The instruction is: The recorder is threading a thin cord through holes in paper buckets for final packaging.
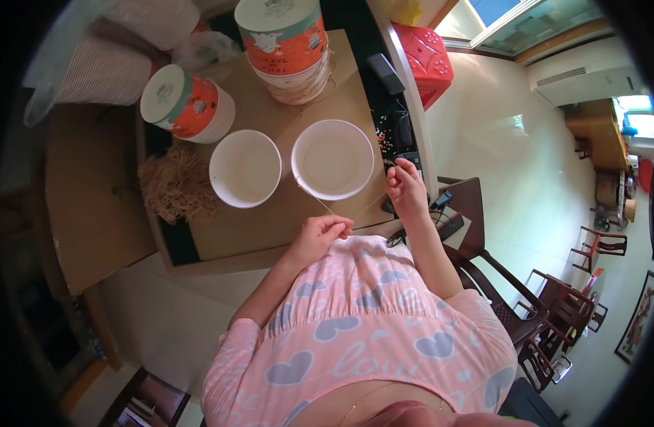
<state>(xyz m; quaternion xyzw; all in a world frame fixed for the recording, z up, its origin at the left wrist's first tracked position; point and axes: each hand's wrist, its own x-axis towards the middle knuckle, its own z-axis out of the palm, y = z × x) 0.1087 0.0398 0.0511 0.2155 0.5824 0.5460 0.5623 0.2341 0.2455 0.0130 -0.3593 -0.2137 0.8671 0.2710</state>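
Two white paper tubs stand side by side: a smaller-looking tub (245,169) on the left and a larger-looking tub (332,159) on the right. A thin tan cord (317,198) runs from the right tub's near-left rim down to my left hand (322,238), whose fingers are closed on it just in front of the tub. My right hand (406,186) is raised to the right of that tub, fingertips pinched together near small scattered beads (384,134). What the pinch holds, if anything, is too small to make out.
A heap of tan cords (179,186) lies left of the tubs on the cardboard sheet (273,229). Behind stand printed orange-and-green tub stacks, one short (190,107) and one tall (284,53). Bagged white tubs (106,71) are far left; a black device (386,74) lies along the right edge.
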